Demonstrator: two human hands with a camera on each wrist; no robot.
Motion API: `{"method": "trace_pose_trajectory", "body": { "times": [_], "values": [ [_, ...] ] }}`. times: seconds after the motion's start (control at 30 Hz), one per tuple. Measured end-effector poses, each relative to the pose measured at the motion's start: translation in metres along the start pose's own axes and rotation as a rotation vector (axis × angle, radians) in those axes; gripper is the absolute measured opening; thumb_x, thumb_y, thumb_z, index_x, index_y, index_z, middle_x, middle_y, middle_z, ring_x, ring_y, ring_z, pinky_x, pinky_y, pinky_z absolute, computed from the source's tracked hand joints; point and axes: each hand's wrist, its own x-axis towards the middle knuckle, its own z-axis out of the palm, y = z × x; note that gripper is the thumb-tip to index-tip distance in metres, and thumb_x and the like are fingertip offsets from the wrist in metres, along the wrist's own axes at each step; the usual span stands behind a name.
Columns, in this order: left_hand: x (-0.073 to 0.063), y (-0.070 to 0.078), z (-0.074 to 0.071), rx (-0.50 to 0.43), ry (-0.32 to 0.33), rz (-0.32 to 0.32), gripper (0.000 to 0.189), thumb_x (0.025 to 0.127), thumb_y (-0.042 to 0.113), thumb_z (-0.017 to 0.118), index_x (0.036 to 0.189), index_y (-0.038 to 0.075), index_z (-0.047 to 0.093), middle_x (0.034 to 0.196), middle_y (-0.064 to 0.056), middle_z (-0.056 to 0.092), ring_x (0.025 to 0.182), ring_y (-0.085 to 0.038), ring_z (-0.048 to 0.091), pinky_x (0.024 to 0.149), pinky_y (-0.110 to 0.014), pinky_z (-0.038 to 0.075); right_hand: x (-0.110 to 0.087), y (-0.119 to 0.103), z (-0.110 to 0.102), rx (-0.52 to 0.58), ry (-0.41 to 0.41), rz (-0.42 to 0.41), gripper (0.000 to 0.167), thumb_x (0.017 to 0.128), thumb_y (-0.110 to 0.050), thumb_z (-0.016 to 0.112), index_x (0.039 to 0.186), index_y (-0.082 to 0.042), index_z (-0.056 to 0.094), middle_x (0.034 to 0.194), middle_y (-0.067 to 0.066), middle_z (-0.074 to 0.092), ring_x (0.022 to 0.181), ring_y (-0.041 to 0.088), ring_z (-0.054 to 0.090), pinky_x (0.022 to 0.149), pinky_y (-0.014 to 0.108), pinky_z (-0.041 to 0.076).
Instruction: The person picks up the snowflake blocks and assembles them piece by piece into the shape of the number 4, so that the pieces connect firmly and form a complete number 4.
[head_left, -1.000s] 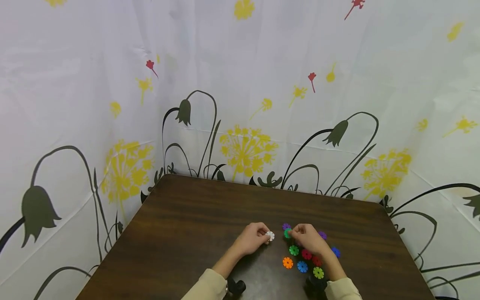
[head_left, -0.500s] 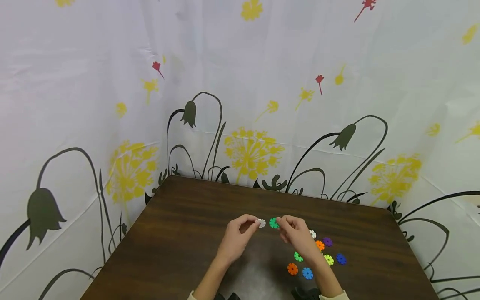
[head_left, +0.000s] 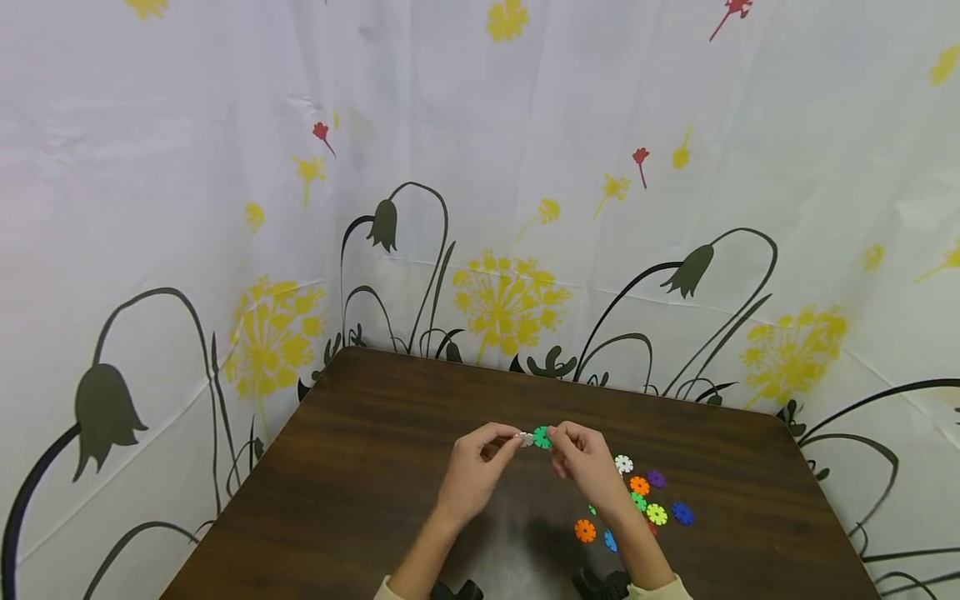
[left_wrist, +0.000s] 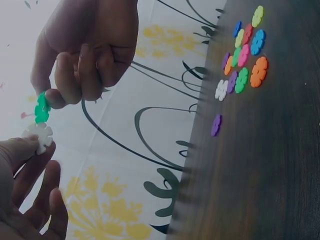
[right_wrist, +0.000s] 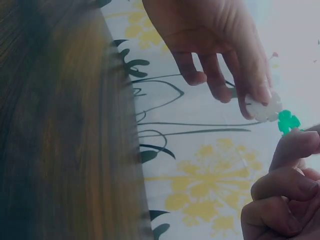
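Note:
My left hand [head_left: 471,471] pinches a white notched plastic disc [head_left: 527,440] between thumb and index finger. Opposite it, my right hand [head_left: 588,467] pinches a green notched disc [head_left: 542,437] by its outer side. Both discs are held up above the table, and their rims meet edge to edge. Whether the slots are interlocked I cannot tell. In the left wrist view the white disc [left_wrist: 42,135] sits just below the green disc [left_wrist: 42,108]. The right wrist view shows the white disc [right_wrist: 265,107] face-on, with the green disc [right_wrist: 288,121] beside it, partly covered by fingertips.
Several loose discs lie on the brown wooden table [head_left: 390,417] at the right, among them a white one [head_left: 624,464], an orange one [head_left: 585,531] and a blue one [head_left: 682,513]. My right forearm covers some. A flower-printed curtain [head_left: 480,167] hangs behind the table.
My right hand has lifted the green disc off the table and brought it leftward. My left hand has risen with the white disc, and the gap between the two discs has closed.

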Motion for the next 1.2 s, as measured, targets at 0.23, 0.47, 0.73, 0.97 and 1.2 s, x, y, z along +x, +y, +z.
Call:
{"method": "trace_pose_trajectory", "body": {
  "times": [0.23, 0.47, 0.73, 0.97, 1.2],
  "values": [
    [0.0, 0.0, -0.002, -0.095, -0.112, 0.034, 0.015, 0.103, 0.023, 0.074, 0.113, 0.016, 0.083, 0.102, -0.002, 0.083, 0.09, -0.021, 0.081, 0.082, -0.024, 0.063, -0.001, -0.003, -0.009, -0.085, -0.092, 0.004, 0.038, 0.113, -0.033, 0.057, 0.089, -0.004, 0.062, 0.063, -0.001, 0.035, 0.055, 0.011, 0.033, 0.053, 0.022, 0.032],
    [0.005, -0.006, -0.004, -0.145, -0.194, 0.092, 0.023, 0.104, 0.018, 0.073, 0.122, 0.008, 0.082, 0.113, -0.009, 0.083, 0.098, -0.024, 0.082, 0.084, -0.026, 0.065, 0.002, -0.006, -0.018, -0.118, -0.171, -0.005, 0.034, 0.113, -0.032, 0.059, 0.091, -0.006, 0.063, 0.063, -0.002, 0.036, 0.054, 0.011, 0.033, 0.051, 0.023, 0.031],
    [0.006, -0.01, -0.007, -0.127, -0.187, 0.193, 0.022, 0.103, 0.014, 0.072, 0.121, 0.006, 0.082, 0.114, -0.009, 0.083, 0.102, -0.011, 0.08, 0.083, -0.034, 0.067, 0.0, -0.006, -0.008, -0.087, -0.159, -0.037, 0.035, 0.113, -0.031, 0.058, 0.091, -0.004, 0.063, 0.062, -0.004, 0.033, 0.053, 0.009, 0.031, 0.054, 0.023, 0.032],
    [0.013, -0.008, -0.007, -0.079, -0.199, 0.237, 0.019, 0.104, 0.017, 0.072, 0.119, 0.012, 0.083, 0.112, -0.005, 0.083, 0.099, -0.013, 0.081, 0.082, -0.033, 0.067, 0.0, 0.002, -0.005, -0.024, -0.135, -0.043, 0.042, 0.116, -0.035, 0.052, 0.088, -0.004, 0.059, 0.061, -0.003, 0.035, 0.052, 0.009, 0.03, 0.051, 0.024, 0.029],
    [0.028, 0.01, -0.018, 0.028, -0.217, 0.181, 0.01, 0.106, 0.025, 0.071, 0.114, 0.021, 0.077, 0.106, 0.001, 0.079, 0.094, -0.013, 0.075, 0.082, -0.028, 0.063, 0.002, 0.021, -0.04, -0.063, -0.015, 0.035, 0.055, 0.117, -0.048, 0.04, 0.097, -0.003, 0.064, 0.066, 0.006, 0.052, 0.054, 0.018, 0.037, 0.049, 0.027, 0.036]
  ]
}}
